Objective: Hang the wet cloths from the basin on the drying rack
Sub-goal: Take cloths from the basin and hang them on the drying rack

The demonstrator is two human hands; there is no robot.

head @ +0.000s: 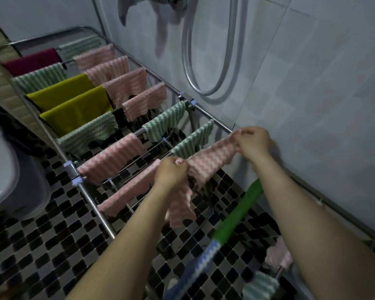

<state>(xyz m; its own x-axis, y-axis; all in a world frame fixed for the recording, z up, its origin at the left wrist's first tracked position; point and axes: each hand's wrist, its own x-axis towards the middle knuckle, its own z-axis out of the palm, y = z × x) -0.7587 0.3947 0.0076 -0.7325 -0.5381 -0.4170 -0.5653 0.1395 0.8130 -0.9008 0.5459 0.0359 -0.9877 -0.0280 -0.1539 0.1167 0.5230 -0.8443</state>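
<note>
Pinching ribbed pink cloth (212, 161): left hand (171, 172), right hand (254, 144).

Reaching forward with both bare forearms, pinching the pink striped cloth (210, 161) at each end: left hand (171, 169) lower, right hand (254, 142) higher, fingers curled.

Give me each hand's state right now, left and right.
Left hand: closed, pinching one end of the pink striped cloth.
Right hand: closed, pinching the other end of the same cloth.
</note>
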